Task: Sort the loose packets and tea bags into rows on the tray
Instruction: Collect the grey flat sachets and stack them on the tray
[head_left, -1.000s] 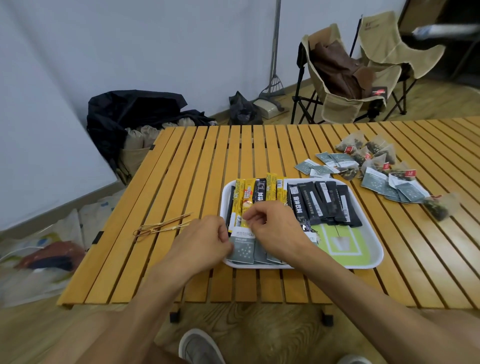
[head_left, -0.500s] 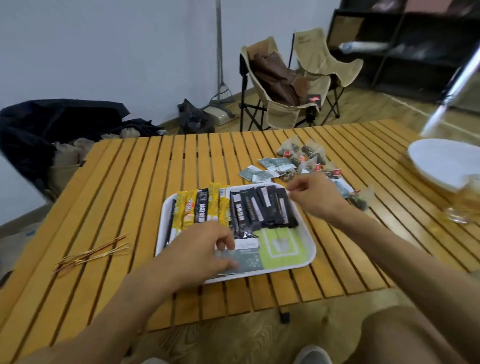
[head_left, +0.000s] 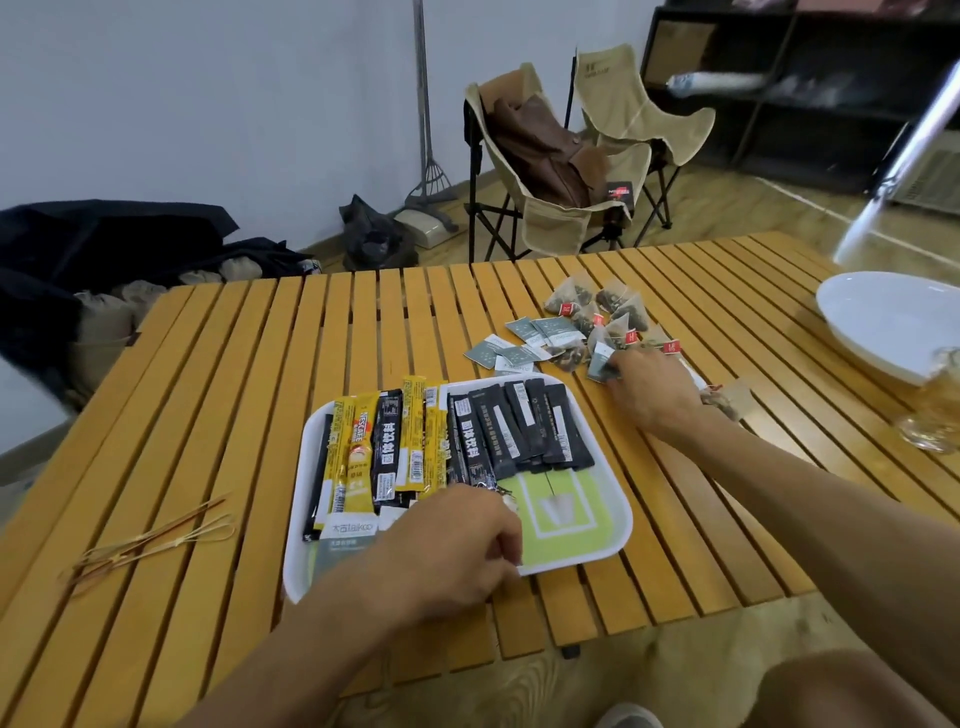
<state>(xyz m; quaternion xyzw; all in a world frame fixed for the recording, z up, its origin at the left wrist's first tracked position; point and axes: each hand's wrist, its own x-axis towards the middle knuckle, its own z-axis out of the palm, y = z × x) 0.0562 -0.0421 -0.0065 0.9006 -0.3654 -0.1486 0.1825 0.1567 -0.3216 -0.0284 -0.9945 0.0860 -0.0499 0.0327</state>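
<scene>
**Right hand at the loose pile, beyond the tray**

The right hand (head_left: 652, 397) pinches a grey packet (head_left: 600, 364) from the pile just past the tray's (head_left: 621, 525) far-right corner (the nearer hand). The left hand (head_left: 457, 540) rests curled on the tray's front row; whether it holds anything, I cannot tell.

Left hand (head_left: 457, 545) hides tray's (head_left: 613, 540) near packets; right grip unclear.

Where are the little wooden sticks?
In the head view, the wooden sticks lie on the slatted table, near its front left edge, left of the white tray and apart from it.
</scene>
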